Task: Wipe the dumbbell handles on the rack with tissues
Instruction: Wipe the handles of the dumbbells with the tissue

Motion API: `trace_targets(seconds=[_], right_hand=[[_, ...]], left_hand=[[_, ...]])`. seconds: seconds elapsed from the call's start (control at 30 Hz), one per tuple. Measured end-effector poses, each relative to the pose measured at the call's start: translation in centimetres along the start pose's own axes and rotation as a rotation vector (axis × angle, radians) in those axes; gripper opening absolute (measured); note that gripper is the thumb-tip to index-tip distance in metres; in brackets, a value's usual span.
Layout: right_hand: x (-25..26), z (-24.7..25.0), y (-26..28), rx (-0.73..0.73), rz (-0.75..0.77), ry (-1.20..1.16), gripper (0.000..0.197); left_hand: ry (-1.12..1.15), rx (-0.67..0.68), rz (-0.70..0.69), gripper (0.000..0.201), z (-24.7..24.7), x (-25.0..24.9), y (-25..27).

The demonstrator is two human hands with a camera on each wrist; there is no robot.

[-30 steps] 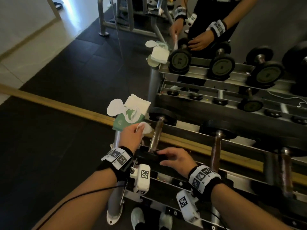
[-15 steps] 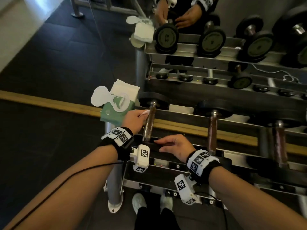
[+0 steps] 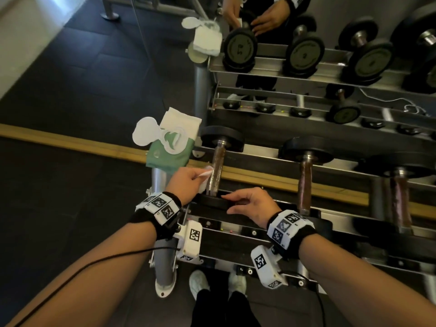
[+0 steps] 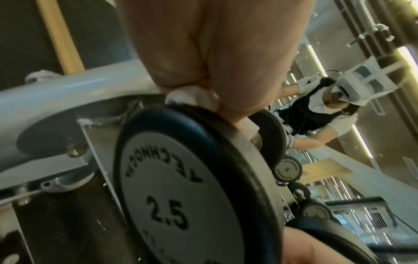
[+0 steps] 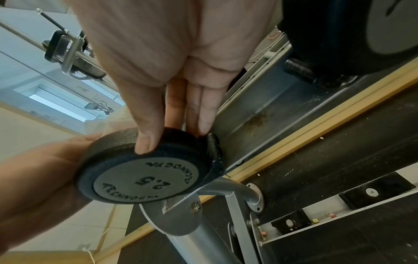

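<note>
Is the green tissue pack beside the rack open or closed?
Open. The tissue pack has its white flap peeled back to the left, and white tissue shows at its far end.

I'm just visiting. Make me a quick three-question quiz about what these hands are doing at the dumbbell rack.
1. True or false: the left hand presses a tissue against the dumbbell handle.
2. Which number is on the end plate? A 2.5, B 10, C 7
3. Fill in: the right hand rests on the near ____ of that dumbbell.

Key: 1 true; 2 A; 3 weight.
</note>
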State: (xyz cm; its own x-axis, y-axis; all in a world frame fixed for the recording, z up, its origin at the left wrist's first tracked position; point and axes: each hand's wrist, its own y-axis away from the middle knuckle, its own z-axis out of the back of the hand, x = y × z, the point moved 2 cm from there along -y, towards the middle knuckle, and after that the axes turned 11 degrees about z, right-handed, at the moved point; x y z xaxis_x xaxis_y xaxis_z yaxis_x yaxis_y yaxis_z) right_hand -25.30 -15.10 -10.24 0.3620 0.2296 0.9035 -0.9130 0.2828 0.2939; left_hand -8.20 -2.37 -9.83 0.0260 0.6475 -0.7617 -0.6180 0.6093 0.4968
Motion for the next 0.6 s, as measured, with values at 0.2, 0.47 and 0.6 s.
trace_targets(seconds=[0.2, 0.47, 0.6], right_hand=[[0.4, -0.1, 0.2, 0.011, -0.014, 0.012, 0.036], [0.0, -0.2, 0.4, -0.013, -0.039, -0.013, 0.036], [-0.2, -0.4, 0.6, -0.034, -0.027, -0.029, 0.037]], left_hand=[[-0.243, 0.063, 0.047, 0.024, 2.3, -0.6, -0.7], [0.074, -0.084, 0.032, 0.029, -0.3, -2.4, -2.2], [0.181, -0.034, 0.131, 0.026, -0.1, -1.7, -2.1]])
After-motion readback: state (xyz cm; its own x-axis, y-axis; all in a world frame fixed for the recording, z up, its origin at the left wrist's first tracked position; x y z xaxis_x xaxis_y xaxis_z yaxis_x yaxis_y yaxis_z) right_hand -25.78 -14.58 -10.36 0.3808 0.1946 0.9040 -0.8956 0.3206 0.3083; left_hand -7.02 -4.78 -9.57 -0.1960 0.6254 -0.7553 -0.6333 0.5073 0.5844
